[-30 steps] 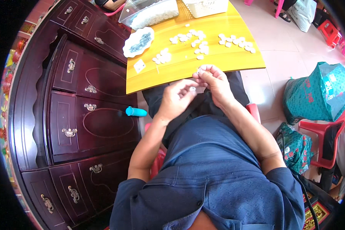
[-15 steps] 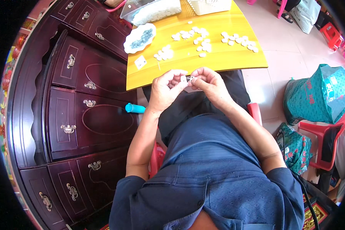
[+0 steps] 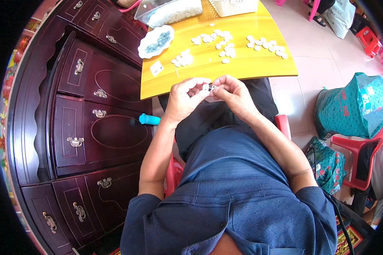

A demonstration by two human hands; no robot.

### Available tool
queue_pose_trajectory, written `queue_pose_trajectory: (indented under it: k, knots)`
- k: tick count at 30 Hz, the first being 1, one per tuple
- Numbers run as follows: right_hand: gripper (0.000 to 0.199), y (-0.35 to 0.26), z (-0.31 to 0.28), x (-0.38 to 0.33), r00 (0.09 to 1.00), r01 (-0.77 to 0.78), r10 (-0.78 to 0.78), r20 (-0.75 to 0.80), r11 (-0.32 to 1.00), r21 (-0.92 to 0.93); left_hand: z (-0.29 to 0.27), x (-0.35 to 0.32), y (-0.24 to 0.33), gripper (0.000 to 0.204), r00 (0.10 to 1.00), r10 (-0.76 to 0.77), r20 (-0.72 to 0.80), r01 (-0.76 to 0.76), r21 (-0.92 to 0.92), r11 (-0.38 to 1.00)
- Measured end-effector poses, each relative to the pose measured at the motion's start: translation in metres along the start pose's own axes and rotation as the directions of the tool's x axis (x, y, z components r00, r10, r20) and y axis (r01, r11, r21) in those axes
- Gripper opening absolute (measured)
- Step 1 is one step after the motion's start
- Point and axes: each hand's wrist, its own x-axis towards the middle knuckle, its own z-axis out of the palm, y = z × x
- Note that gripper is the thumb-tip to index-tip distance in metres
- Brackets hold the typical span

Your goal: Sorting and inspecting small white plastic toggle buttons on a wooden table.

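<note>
Just off the near edge of the yellow table [image 3: 242,68], my two hands meet fingertip to fingertip. My left hand [image 3: 184,98] is closed in a pinch on a small white plastic piece [image 3: 206,87]. Closed the same way, my right hand [image 3: 235,94] pinches another small white piece [image 3: 213,88], with something dark between the two. Fingers cover much of both pieces, so whether they are joined cannot be made out. Beyond my hands, several small white round pieces [image 3: 183,58] lie in loose groups on the table. A white scalloped dish [image 3: 168,33] holds many small dark bits.
A clear bin [image 3: 147,16] of white pieces and a white perforated basket [image 3: 238,8] stand at the table's far side. A white card [image 3: 156,68] lies at its left. Dark wooden drawers [image 3: 110,136] flank my left, with a turquoise bottle [image 3: 149,119] beside them. Teal bags [image 3: 349,104] sit right.
The dark bit between the white pieces shows a little more clearly, and my fingertips have shifted slightly. Both hands keep their pinch; the things on the table look unmoved.
</note>
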Motion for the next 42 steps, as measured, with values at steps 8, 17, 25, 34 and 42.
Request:
queue_pose_trajectory:
  k: [8, 17, 25, 34, 42]
  knots:
    - [0.013, 0.001, 0.003, 0.001, 0.999, 0.031, -0.031, -0.023, 0.999, -0.024, 0.001, 0.0, -0.003, 0.024, 0.999, -0.031, 0.015, 0.031, -0.018, 0.999]
    - [0.014, 0.003, 0.004, 0.001, 0.999, 0.013, -0.015, -0.031, 0.998, -0.063, 0.0, 0.006, 0.006, 0.026, 0.999, 0.039, 0.032, -0.043, 0.12, 0.992]
    - [0.014, -0.005, -0.001, 0.0, 0.994, -0.107, 0.108, 0.015, 0.991, -0.081, 0.0, 0.007, 0.008, 0.024, 0.995, 0.04, 0.092, -0.052, 0.128, 0.99]
    - [0.016, 0.001, 0.004, 0.001, 0.98, -0.176, 0.181, -0.079, 0.982, 0.072, 0.012, 0.007, 0.016, 0.036, 0.992, 0.11, 0.054, -0.122, 0.345, 0.931]
    - [0.014, 0.012, -0.008, 0.004, 0.992, -0.099, 0.109, -0.057, 0.981, 0.165, 0.033, 0.005, 0.012, 0.042, 0.921, 0.388, -0.024, -0.267, 0.686, 0.676]
